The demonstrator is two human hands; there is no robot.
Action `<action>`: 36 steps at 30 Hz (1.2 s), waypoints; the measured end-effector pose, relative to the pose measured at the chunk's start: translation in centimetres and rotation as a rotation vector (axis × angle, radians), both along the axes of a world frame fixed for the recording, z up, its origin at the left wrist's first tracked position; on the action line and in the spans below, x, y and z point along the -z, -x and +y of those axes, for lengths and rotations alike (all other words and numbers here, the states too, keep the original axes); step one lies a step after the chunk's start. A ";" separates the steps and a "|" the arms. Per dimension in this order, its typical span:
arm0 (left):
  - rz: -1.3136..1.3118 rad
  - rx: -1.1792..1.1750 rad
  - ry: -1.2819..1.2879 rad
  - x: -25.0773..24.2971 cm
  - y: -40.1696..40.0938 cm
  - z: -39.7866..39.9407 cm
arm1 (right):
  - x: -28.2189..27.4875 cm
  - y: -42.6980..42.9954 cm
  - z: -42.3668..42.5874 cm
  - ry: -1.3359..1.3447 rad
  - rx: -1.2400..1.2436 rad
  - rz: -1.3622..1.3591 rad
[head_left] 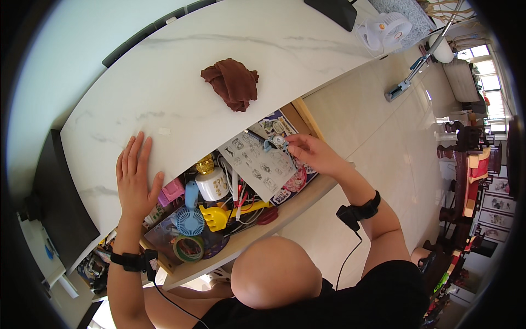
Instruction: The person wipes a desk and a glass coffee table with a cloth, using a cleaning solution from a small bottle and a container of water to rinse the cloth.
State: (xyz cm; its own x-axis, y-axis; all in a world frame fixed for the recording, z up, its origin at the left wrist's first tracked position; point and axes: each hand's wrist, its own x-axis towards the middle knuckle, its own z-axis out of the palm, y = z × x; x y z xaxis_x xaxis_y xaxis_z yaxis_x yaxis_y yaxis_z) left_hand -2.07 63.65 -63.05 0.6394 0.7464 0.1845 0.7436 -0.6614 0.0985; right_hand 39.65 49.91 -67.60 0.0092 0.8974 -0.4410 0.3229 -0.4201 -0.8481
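Note:
My left hand [135,181] lies palm down on the white marbled tabletop [176,90], holding nothing, its thumb spread from the fingers. Below the table edge an open wooden drawer [304,197] is full of small things. Over its right part, my right hand [314,154] pinches a wristwatch [278,141] with a light blue strap between thumb and fingers. Beneath the watch is a sheet of paper [259,166] with small printed drawings, and a dark pen [254,135] is beside it. A crumpled brown cloth [234,84] rests farther back on the tabletop.
The drawer also contains a blue handheld fan [190,222], a yellow plastic toy rake [215,218], a white and gold microphone [211,185], a tape roll [188,249] and cables. A white fan [392,28] stands at the table's far right. A floor cleaner [398,90] leans beyond.

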 end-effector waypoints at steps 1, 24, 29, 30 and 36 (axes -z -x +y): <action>0.012 0.003 0.006 -0.1 -0.1 -0.1 | 0.6 -0.2 -0.5 -0.163 -0.084 -0.391; -0.004 -0.006 0.007 0.1 0.1 0.0 | -3.9 -0.6 -3.8 0.090 0.032 -0.490; -0.002 -0.010 0.006 0.1 0.2 0.0 | -11.1 -1.7 -3.9 0.223 -0.055 -0.497; -0.004 -0.008 0.006 0.1 0.1 0.1 | -12.0 -1.6 -3.7 0.168 -0.035 -0.483; -0.011 -0.015 0.014 0.1 0.1 0.1 | -7.2 0.2 -2.3 -0.099 -0.278 -0.573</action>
State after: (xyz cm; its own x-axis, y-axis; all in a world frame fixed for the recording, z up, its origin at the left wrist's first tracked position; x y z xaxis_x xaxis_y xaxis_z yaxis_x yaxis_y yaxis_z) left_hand -2.12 63.76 -63.17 0.6261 0.7586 0.1805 0.7523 -0.6485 0.1160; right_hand 39.41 47.65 -60.39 -0.0196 0.9365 -0.3502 0.8218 -0.1844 -0.5391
